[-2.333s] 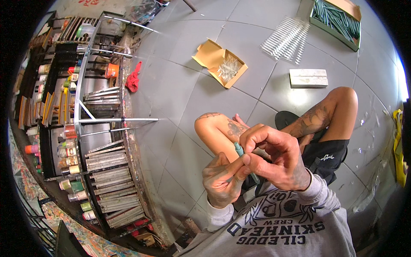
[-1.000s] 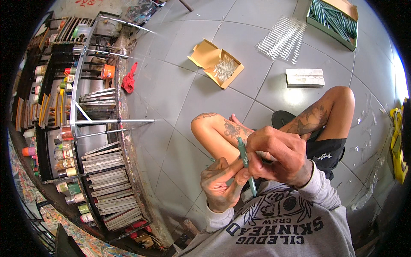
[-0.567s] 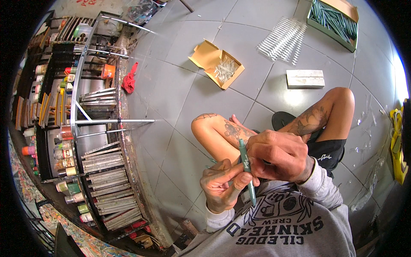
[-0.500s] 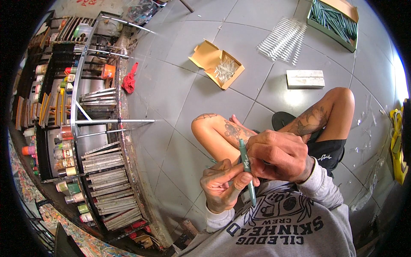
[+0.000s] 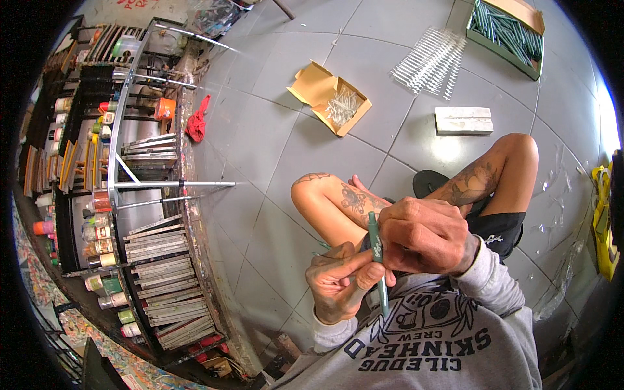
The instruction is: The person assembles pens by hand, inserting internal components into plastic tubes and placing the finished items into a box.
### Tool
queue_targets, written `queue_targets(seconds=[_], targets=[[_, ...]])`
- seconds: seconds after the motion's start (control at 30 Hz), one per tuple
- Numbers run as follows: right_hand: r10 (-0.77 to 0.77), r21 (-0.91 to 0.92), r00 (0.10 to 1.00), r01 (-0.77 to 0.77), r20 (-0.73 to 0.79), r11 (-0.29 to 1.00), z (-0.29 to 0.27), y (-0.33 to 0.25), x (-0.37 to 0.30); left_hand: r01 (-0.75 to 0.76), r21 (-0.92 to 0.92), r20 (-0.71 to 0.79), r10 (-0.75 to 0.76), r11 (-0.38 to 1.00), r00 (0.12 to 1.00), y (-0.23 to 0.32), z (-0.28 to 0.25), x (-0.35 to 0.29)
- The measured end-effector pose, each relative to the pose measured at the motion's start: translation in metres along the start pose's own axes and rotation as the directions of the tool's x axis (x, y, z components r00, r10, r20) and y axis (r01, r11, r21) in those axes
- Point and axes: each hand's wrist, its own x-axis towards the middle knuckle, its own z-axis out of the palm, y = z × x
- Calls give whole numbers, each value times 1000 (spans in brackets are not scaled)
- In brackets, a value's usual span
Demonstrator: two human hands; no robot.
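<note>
A green pen [image 5: 373,224] with pale print on its barrel is held upright, slightly tilted, in front of my lap. My left hand [image 5: 338,283] grips it from the left, thumb and index finger closed around the middle of the barrel. From the other side my right hand [image 5: 426,237] is closed, its bent fingers right against the pen. Its fingertips are hidden behind the knuckles, so what they pinch cannot be made out. Thin green tips [image 5: 321,246] poke out beyond my left hand, mostly covered by it.
On the grey tiles stand an open cardboard box [image 5: 341,107] of slim clear pieces, transparent sheets with white marks [image 5: 429,62], a white block [image 5: 463,121] and a box of green pens [image 5: 507,32]. A rack [image 5: 162,279] of frames and paint jars lines the left, near a red cloth [image 5: 197,120].
The pen has turned a little about its length and shifted slightly to the right. My right hand has moved slightly right too; the left keeps its hold.
</note>
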Motion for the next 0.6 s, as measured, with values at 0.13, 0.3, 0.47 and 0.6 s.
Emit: queue_targets(seconds=[0.13,0.3,0.47,0.6], targets=[[0,16,1000,0,17,1000,-1,1,-2,32,-47,-4,-33,998,999,2,2,0],[3,32,999,-5,39,999,-2,1,-1,55,-94,-18,-57,994,998,3,5,-1],[4,37,999,-6,39,999,-1,1,0,58,-91,-11,-59,994,998,-1,3,-3],[13,40,1000,-14,25,999,-1,0,-1,57,-96,-7,-58,994,998,0,3,-2]])
